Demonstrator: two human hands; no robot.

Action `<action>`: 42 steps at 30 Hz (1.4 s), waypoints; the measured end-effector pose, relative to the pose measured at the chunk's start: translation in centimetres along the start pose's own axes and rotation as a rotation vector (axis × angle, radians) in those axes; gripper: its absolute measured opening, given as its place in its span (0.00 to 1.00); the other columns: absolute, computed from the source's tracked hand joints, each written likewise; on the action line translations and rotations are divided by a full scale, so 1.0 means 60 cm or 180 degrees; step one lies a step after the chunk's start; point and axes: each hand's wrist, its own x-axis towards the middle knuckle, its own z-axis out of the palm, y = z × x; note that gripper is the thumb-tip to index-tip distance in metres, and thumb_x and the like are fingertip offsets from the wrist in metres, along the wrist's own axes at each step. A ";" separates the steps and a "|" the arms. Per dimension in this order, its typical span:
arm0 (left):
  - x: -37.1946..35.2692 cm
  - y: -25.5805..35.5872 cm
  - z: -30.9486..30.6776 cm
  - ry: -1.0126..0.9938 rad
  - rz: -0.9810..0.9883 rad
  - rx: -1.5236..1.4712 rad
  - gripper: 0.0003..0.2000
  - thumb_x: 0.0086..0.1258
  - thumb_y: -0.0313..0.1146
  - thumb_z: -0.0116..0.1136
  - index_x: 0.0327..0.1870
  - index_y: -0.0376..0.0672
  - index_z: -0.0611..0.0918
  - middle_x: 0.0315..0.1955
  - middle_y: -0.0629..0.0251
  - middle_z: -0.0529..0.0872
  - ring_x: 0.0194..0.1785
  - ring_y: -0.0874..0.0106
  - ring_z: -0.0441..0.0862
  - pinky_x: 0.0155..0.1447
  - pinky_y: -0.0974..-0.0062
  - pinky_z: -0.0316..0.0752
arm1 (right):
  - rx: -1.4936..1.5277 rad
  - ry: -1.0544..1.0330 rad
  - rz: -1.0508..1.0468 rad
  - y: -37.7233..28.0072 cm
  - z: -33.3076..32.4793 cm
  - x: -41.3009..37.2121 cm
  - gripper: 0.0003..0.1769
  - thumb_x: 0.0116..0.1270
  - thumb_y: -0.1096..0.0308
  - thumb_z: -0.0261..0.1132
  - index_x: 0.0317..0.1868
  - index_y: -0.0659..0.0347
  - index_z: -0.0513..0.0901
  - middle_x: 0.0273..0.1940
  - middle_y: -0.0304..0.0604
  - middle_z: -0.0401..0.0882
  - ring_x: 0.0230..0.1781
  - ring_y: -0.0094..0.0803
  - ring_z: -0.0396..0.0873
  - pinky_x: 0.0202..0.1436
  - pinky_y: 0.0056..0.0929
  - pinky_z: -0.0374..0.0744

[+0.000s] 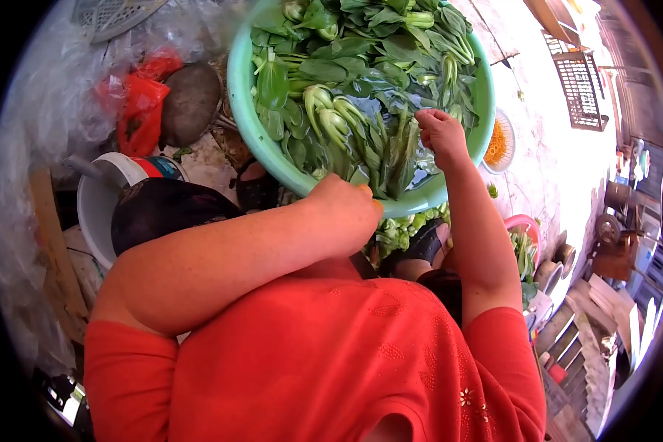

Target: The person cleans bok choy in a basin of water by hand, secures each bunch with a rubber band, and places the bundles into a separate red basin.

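Note:
A large green plastic basin [241, 96] holds water and a heap of leafy bok choy [335, 121]. My left hand [346, 212] is closed at the near rim, fingers curled downward; small orange patches show at its fingertips. Whatever it holds, if anything, is hidden below the hand. Over the right part of the basin, my right hand [442, 136] has its fingers pinched together just above wet leaves. I cannot make out anything between them. Cut pale-green vegetable bases [401, 232] lie under the near edge of the basin, below my left hand.
A white bucket [96, 210] stands at left, near a red plastic bag [141, 110] and a dark round object [191, 103]. At right are a bowl of orange shreds [497, 144], a pink basin [527, 223] with greens and a black crate [578, 85].

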 end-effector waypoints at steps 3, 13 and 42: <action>-0.001 0.003 0.002 0.0003 0.0055 0.0007 0.13 0.61 0.31 0.54 0.46 0.41 0.80 0.41 0.56 0.81 0.43 0.61 0.84 0.48 0.62 0.74 | 0.0248 -0.0186 -0.0061 -0.032 -0.083 -0.033 0.07 0.65 0.67 0.67 0.38 0.61 0.80 0.23 0.30 0.71 0.16 0.16 0.64 0.19 0.16 0.60; 0.005 0.023 0.009 -0.0009 0.0287 0.0271 0.10 0.62 0.30 0.52 0.43 0.39 0.80 0.38 0.55 0.81 0.40 0.60 0.84 0.43 0.62 0.76 | 0.0068 0.0725 -0.0178 -0.006 -0.206 -0.107 0.09 0.61 0.66 0.68 0.37 0.62 0.82 0.22 0.32 0.72 0.17 0.18 0.66 0.20 0.18 0.62; 0.004 0.026 0.004 -0.0174 0.0304 0.0260 0.10 0.64 0.31 0.52 0.43 0.40 0.80 0.39 0.56 0.82 0.42 0.61 0.84 0.46 0.64 0.76 | -0.0292 0.0936 0.0277 0.032 -0.287 -0.134 0.12 0.59 0.66 0.70 0.43 0.60 0.84 0.28 0.33 0.79 0.23 0.20 0.75 0.26 0.17 0.72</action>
